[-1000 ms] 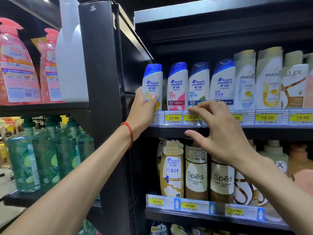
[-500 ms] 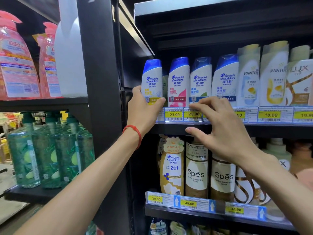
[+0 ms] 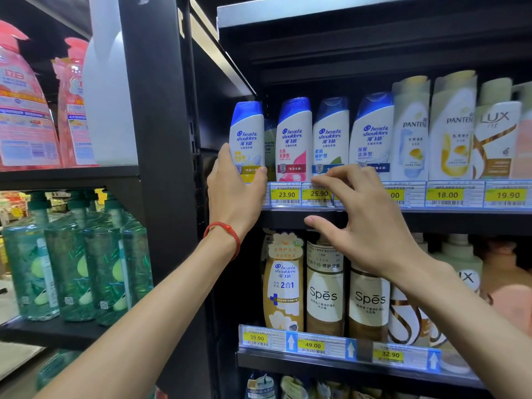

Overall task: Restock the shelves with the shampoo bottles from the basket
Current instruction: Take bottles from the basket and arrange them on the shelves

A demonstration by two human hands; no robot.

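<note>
A black metal upright (image 3: 161, 168) divides two dark shelving bays. The left bay's upper shelf (image 3: 69, 177) carries pink refill bottles (image 3: 26, 110) and a white jug (image 3: 109, 110); green pump bottles (image 3: 69, 263) stand below. Yellow price tags (image 3: 446, 194) line the right bay's shelf edge (image 3: 431, 217) (light glares off the metal top (image 3: 288, 10) above). Pale floor (image 3: 17, 352) shows bottom left.

A white shampoo bottle (image 3: 247, 139) with a blue cap stands upright at the front left corner of the shelf (image 3: 431, 211) — more blue-capped bottles (image 3: 293, 139) stand just beside it.
</note>
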